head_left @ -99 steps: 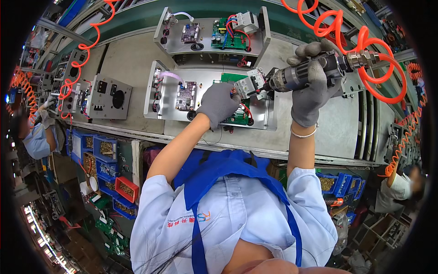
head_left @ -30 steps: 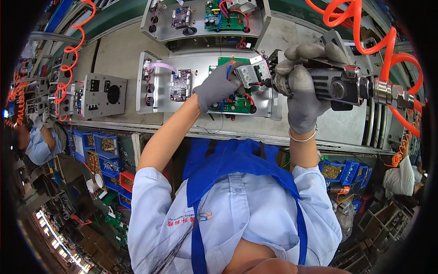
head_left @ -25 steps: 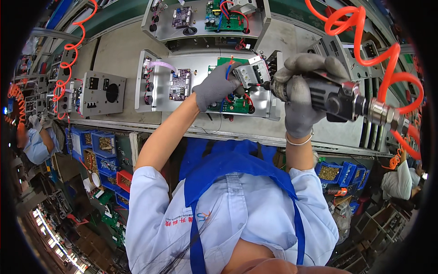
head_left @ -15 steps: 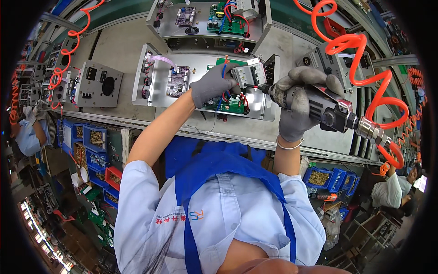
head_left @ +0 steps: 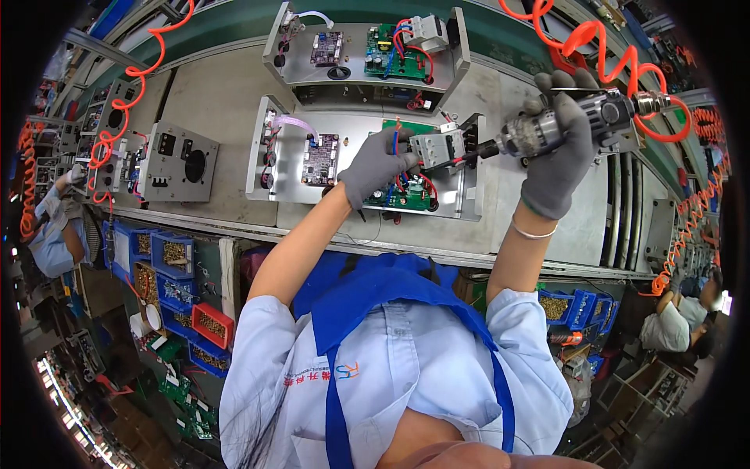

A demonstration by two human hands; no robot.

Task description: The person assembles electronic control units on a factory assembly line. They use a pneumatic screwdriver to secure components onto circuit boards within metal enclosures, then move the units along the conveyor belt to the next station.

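Observation:
My left hand (head_left: 378,167), in a grey glove, has its fingers closed round a grey-white circuit breaker (head_left: 437,147). Red and blue wires run beside these fingers, above a green circuit board (head_left: 418,197) in an open metal chassis (head_left: 287,181). Gripped in my gloved right hand (head_left: 561,168) is a pneumatic screwdriver (head_left: 539,134), its air fitting pointing to the upper right. The bit reaches the breaker's right side, where a red wire end shows; whether it sits in a screw is too small to tell. A purple circuit board (head_left: 320,159) is mounted in the chassis's left part.
Behind stands a second open chassis (head_left: 355,69) with boards and a breaker. A grey metal unit with a fan (head_left: 176,164) sits to the left. An orange coiled air hose (head_left: 582,37) hangs at the right. Blue parts bins (head_left: 173,254) line the bench's front.
My right hand has turned and risen, so the screwdriver's rear end now slopes upward instead of downward. The breaker stays in my left hand, slightly turned. The whole view has shifted a little.

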